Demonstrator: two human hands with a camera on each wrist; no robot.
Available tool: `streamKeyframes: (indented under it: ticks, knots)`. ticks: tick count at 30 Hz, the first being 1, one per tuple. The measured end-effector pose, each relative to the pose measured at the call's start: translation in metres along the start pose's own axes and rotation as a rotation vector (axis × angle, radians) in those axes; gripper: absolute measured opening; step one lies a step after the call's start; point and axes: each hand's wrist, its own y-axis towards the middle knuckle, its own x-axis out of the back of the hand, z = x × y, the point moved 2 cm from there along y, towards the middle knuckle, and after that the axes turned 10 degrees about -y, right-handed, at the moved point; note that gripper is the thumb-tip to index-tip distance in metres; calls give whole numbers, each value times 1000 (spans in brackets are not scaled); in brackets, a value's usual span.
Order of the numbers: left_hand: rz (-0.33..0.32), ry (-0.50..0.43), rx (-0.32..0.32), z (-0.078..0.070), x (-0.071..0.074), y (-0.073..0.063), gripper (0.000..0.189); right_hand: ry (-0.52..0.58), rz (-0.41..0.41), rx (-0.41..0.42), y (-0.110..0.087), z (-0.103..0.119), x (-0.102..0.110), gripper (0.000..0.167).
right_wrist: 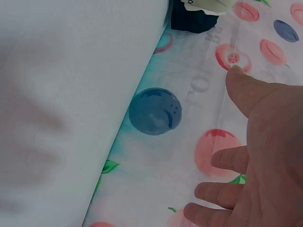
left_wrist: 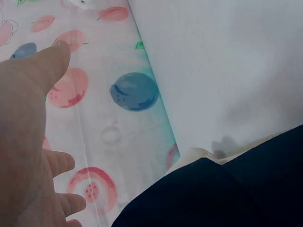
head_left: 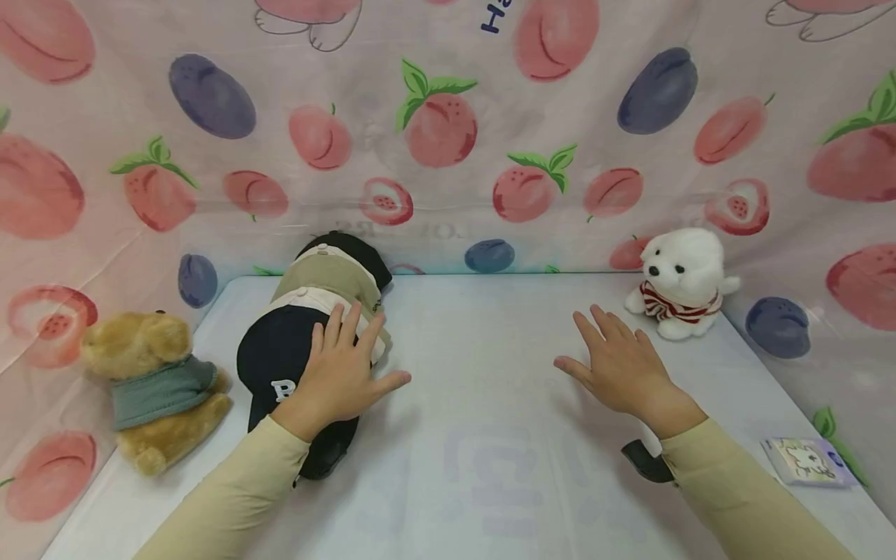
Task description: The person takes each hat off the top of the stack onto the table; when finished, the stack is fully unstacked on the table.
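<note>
My left hand [head_left: 341,379], fingers spread, hovers over the right side of a row of overlapping caps and overlaps them in the head view. The nearest is a dark navy cap [head_left: 273,350] with a white letter on it; its dark cloth [left_wrist: 208,194] fills the lower right of the left wrist view. Behind it come a khaki and cream cap [head_left: 325,281] and a black cap [head_left: 353,250]. On the other side, my right hand [head_left: 621,368] is held above the white table with fingers spread and nothing in it. Neither hand grips anything.
A brown plush bear [head_left: 164,389] in a grey-green top leans at the left table edge. At the back right sits a white plush dog [head_left: 686,268] with a striped scarf. A small flat lilac pack [head_left: 805,461] lies near the right edge. Fruit-print cloth [head_left: 434,194] hangs behind the table.
</note>
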Motion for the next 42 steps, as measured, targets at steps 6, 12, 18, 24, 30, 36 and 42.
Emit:
streamKeyframes:
  ticks: [6, 12, 18, 24, 30, 36, 42]
  knots:
    - [-13, -7, -7, 1, 2, -1, 95, 7, 7, 0, 0, 1, 1, 78]
    - [-11, -7, -6, -1, 4, -2, 95, 1, 7, 1, 0, 2, 1, 78]
    - [-18, 9, 1, 0, 6, -3, 96, -2, 4, 1, 3, 4, 2, 78]
    - [-33, 40, 12, 2, 10, -12, 96, 28, -36, 8, 5, 8, 3, 80]
    - [-119, 37, -20, 5, 13, -27, 98, 88, -88, 14, 9, 15, -1, 88]
    - [-282, 23, -96, 16, 16, -40, 101, 153, -135, 36, 12, 25, -4, 96]
    - [-435, -27, -230, 30, 18, -50, 99, 254, -186, 70, 16, 38, -9, 95]
